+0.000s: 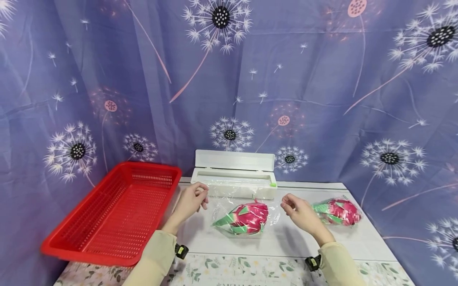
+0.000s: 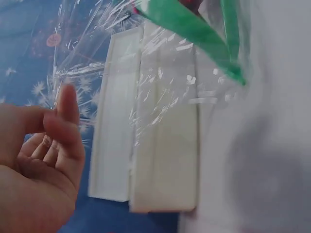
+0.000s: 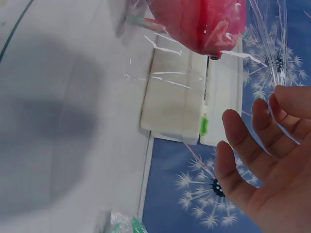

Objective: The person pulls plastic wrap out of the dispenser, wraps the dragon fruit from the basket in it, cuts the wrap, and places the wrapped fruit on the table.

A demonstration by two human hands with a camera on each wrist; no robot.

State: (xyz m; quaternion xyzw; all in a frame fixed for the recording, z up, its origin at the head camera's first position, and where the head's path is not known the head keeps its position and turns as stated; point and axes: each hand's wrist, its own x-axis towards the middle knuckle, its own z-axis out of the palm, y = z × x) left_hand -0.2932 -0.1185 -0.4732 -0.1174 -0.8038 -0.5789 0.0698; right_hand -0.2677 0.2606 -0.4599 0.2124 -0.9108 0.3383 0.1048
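Between the two hands a pink dragon fruit (image 1: 252, 217) with green leafy tips lies on its side, surrounded by clear plastic wrap (image 2: 167, 92). My left hand (image 1: 191, 200) pinches a gathered edge of the wrap at its fingertips, left of the fruit. On the other side my right hand (image 1: 300, 212) pinches another bunched edge between thumb and fingers, with the remaining fingers loosely bent. Film stretches from both hands toward the fruit. Just behind it stands a white wrap dispenser (image 1: 243, 193), its lid (image 1: 234, 160) raised; a small green piece (image 3: 204, 125) sits at its right end.
A second dragon fruit (image 1: 345, 212), covered in clear film, lies at the right beyond my right hand. To the left is a large red plastic basket (image 1: 123, 210) with perforated walls. A flower-patterned curtain (image 1: 307, 91) hangs behind the white table surface (image 1: 214, 244).
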